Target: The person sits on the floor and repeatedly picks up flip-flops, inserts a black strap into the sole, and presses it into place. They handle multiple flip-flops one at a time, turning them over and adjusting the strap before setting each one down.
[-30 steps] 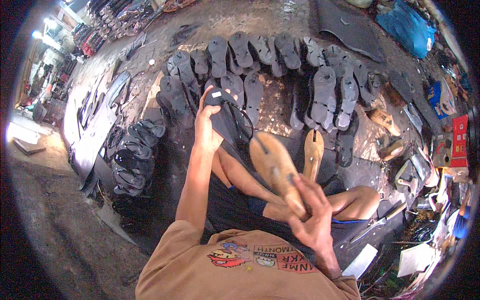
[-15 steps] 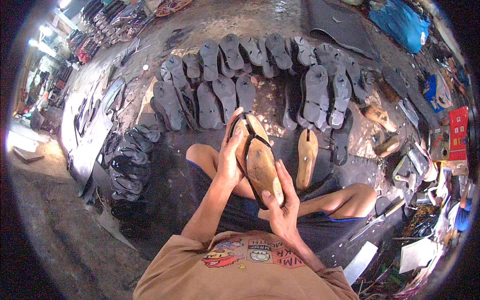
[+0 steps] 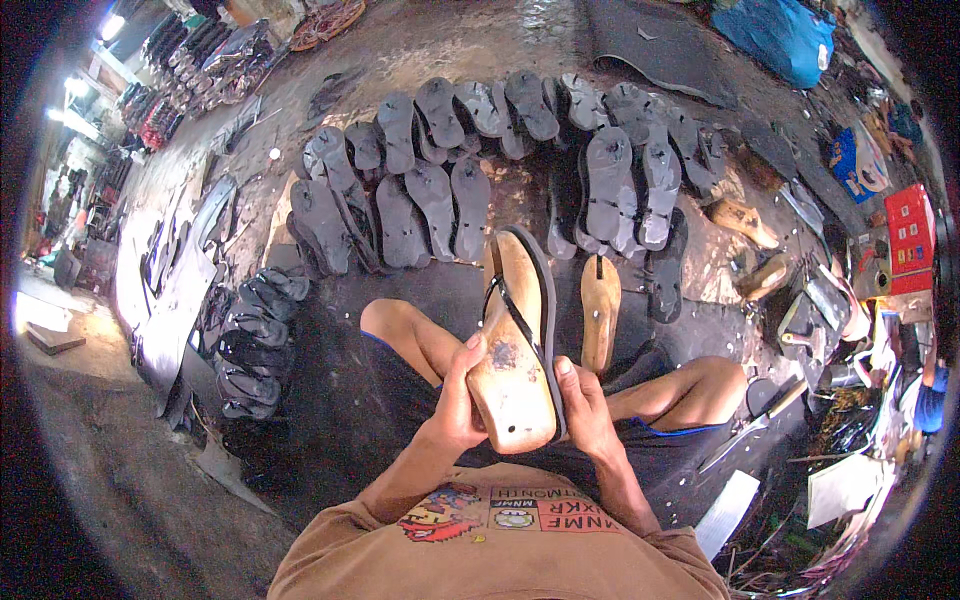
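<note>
A wooden shoe last point(image 3: 510, 395) is held upright between my hands, toe end pointing away and heel end toward me. On it sits a black flip-flop point(image 3: 548, 300), its sole along the right edge and its strap across the wood. My left hand point(image 3: 456, 400) grips the left side of the last, thumb on top. From the right, my right hand point(image 3: 588, 410) clasps the sole's edge near the heel. Another wooden last point(image 3: 600, 315), with a dark slot at its far end, lies on the dark ground just beyond my right hand.
Beyond my crossed legs, several dark soles point(image 3: 402, 222) stand in an arc. A pile of finished-looking black flip-flops point(image 3: 255, 345) lies at left. More wooden lasts point(image 3: 742, 222) rest at right, near a red box point(image 3: 909, 240). A long-bladed knife point(image 3: 735, 440) lies beside my right knee.
The last and flip-flop have been turned, so the heel end now faces me and the sole's edge shows on the right. My left hand has slid down from the toe end toward the heel.
</note>
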Demonstrator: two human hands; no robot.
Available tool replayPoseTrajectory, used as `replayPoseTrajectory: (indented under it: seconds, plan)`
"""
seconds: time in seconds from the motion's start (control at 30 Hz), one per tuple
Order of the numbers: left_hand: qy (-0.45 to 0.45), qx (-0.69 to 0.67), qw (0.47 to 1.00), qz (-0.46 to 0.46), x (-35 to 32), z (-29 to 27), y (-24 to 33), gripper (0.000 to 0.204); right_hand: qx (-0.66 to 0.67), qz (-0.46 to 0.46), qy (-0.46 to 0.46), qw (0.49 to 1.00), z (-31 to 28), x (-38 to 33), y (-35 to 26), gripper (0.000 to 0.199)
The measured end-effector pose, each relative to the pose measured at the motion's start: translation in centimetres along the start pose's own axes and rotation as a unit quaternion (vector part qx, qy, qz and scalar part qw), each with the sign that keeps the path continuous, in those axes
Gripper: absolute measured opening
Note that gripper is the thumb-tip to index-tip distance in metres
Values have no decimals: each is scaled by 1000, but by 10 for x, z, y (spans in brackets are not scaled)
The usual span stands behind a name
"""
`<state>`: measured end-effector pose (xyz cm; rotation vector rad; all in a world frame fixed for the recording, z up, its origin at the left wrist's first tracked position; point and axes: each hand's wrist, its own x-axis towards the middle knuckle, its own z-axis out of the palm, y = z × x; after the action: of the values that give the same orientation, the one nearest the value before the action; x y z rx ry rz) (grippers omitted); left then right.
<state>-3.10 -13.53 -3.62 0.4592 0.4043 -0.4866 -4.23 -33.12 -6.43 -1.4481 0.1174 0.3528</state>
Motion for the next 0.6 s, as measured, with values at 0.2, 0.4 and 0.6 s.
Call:
replayPoseTrajectory:
  seconds: [0.2,0.4,0.6]
  plan:
    - [-8,9,1000,-10,-16,15,-9,68,281,109,-31,953,-2,-36,18,37]
    - [-71,222,972,29,-18,42,-5,81,466,210,-82,856,-9,-37,25,46]
    - [23,310,947,83,20,45,-10,68,296,21,118,948,11,-17,59,53]
